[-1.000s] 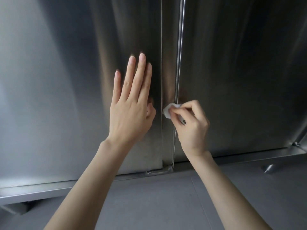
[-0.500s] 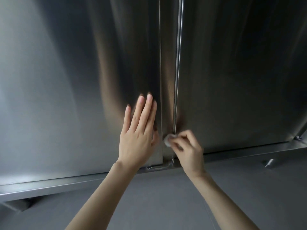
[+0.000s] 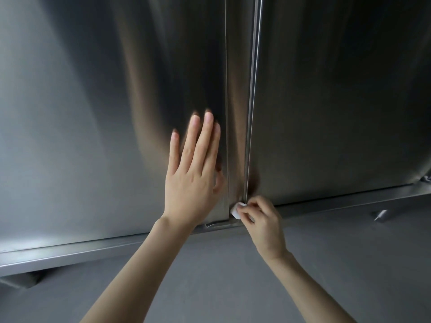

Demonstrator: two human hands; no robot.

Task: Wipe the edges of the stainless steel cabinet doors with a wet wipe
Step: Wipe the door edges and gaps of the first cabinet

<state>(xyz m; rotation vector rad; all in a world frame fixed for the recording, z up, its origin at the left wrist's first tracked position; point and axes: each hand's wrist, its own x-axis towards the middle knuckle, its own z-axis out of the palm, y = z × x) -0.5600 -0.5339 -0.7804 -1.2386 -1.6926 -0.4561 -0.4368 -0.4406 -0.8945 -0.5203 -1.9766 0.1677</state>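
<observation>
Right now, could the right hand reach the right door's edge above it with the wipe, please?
Probably yes: the right hand pinches the wet wipe at the foot of that edge, bare above; the left hand lies flat on the left door.

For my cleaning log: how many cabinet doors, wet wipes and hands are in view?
Cabinet doors: 2, left door and right door
wet wipe: 1
Hands: 2, left hand and right hand
Total: 5

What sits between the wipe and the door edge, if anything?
Nothing visible. The right hand pinches the wet wipe at the bottom of the right door's edge; the left hand lies flat on the left door, beside that edge.
</observation>
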